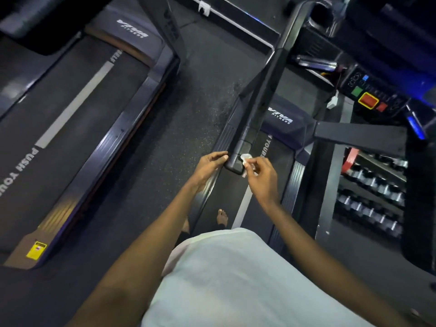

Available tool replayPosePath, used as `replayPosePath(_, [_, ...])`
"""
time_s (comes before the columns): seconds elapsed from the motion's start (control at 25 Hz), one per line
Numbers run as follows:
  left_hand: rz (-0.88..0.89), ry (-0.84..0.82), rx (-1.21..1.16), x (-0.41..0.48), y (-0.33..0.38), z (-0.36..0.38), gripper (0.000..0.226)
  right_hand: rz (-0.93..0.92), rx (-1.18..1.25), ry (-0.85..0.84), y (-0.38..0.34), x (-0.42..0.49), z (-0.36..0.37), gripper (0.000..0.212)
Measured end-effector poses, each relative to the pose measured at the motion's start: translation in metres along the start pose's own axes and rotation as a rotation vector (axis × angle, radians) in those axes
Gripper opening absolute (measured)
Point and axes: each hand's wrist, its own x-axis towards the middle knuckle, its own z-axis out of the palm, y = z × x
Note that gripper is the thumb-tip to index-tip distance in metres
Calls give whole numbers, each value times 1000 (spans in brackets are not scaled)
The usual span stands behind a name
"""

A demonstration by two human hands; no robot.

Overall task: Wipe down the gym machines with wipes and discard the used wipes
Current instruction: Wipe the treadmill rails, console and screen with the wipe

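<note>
Head | right hand (260, 175) pinches wipe (246, 157) | left hand (208, 165) touches handrail (259, 100)

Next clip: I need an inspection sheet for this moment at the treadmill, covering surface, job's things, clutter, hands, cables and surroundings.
Surface: dark treadmill belt with a bare foot on it; speckled rubber floor beside it.
Job's things: white wipe lies against the near end of the black handrail.
Clutter: nothing seen.
Grippers: right hand pinches the wipe; left hand has its fingertips against the handrail's end, grip unclear.
Cables: white clip on a cord hangs below the console.
Surroundings: second treadmill to the left; dumbbell rack to the right.
</note>
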Motion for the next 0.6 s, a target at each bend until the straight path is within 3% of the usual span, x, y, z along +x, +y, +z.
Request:
replayPosePath(0.16, [24,-4,109,-4,7,6,40,309,205,141,-7,-2,14,6])
replayPosePath(0.32, [71,9,171,-10,15,10,43,362,261,158,-3,2,12,9])
replayPosePath(0.44, [104,-17,268,-13,18,10,43,412,434,187,-1,-1,15,10])
replayPosePath(0.6, [58,-53,342,-18,28,11,42,309,466,193,9,-25,24,8])
